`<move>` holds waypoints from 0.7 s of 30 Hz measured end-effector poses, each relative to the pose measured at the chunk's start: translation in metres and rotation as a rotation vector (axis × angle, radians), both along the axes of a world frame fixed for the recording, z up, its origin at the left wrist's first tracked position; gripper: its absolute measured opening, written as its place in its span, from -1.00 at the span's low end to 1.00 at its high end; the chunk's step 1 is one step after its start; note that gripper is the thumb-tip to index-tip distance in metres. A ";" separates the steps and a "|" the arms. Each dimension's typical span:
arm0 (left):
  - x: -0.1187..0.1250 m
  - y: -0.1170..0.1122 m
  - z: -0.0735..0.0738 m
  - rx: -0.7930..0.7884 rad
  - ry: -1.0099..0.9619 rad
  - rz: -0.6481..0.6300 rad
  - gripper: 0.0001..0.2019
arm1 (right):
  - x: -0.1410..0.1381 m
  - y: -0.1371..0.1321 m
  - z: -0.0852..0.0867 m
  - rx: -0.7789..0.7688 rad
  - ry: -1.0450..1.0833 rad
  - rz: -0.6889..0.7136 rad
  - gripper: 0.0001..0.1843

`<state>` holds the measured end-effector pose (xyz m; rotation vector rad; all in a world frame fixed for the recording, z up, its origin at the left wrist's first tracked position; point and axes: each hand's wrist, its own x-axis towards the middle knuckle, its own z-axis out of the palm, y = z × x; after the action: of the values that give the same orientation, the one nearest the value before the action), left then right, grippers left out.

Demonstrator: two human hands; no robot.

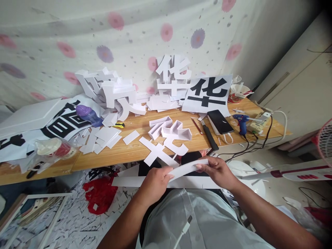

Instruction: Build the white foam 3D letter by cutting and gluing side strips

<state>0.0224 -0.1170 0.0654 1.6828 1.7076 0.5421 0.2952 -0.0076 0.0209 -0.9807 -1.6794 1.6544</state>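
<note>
A short white foam-board strip is stretched between my hands, bowed slightly upward. My left hand pinches its left end, and my right hand pinches the right end with the thumb on top. Below it, a longer white strip lies across my lap. Just beyond my hands, a flat white cut-out character piece overhangs the table's front edge. Behind that piece stands a white walled character part with raised sides.
On the wooden table are a black-handled tool, a phone, a blue glue gun, a yellow cutter and white offcuts. Finished-looking white characters and a printed sheet stand behind. Cables hang at right.
</note>
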 end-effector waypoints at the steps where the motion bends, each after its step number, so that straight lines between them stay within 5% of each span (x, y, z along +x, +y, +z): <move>1: -0.003 -0.001 -0.001 0.017 -0.038 0.011 -0.73 | 0.000 0.001 0.001 -0.010 0.003 0.001 -0.57; 6: -0.010 -0.004 -0.003 0.064 -0.126 0.064 -0.75 | -0.001 0.007 0.001 -0.079 -0.002 0.086 -0.53; 13: -0.020 0.002 0.000 0.088 -0.331 0.357 -0.80 | 0.001 0.014 -0.007 -0.076 0.029 -0.083 -0.52; 21: -0.021 -0.003 -0.021 0.101 -0.507 0.444 -0.77 | 0.000 0.018 -0.006 -0.106 0.039 -0.129 -0.50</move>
<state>0.0010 -0.1195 0.0441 1.0882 1.6776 1.1672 0.2947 0.0107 0.0149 -1.0768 -1.4847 1.6796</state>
